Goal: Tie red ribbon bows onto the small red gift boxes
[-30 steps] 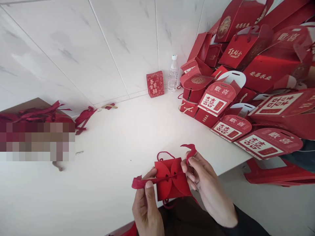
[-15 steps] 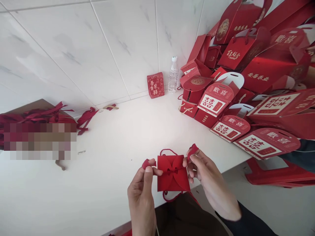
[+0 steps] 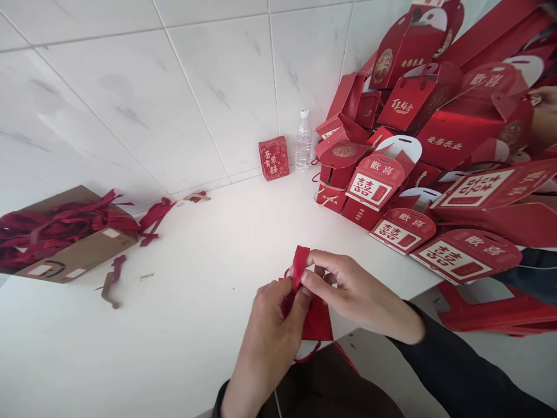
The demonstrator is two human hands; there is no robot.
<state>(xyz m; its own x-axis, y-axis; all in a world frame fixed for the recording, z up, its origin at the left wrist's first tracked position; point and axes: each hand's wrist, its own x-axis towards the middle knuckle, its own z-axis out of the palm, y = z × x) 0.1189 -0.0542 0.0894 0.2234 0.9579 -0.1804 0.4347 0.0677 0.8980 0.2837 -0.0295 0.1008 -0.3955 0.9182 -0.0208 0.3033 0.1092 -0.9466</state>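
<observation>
A small red gift box (image 3: 317, 322) with curved flaps sits at the near edge of the white table (image 3: 209, 255), mostly covered by my hands. My left hand (image 3: 272, 334) pinches the red ribbon (image 3: 299, 268) over the box top. My right hand (image 3: 348, 293) pinches the same ribbon from the right, and a loop of it stands up between my fingers. A red cord handle hangs below the box.
A cardboard box (image 3: 73, 255) full of red ribbons lies at the left, with loose ribbons beside it. A clear water bottle (image 3: 303, 140) and a small red box (image 3: 274, 158) stand against the tiled wall. A heap of red gift boxes (image 3: 435, 162) fills the right side.
My hands came together over the box from either side, drawing the two ribbon ends inward. A ribbon loop now stands above the box.
</observation>
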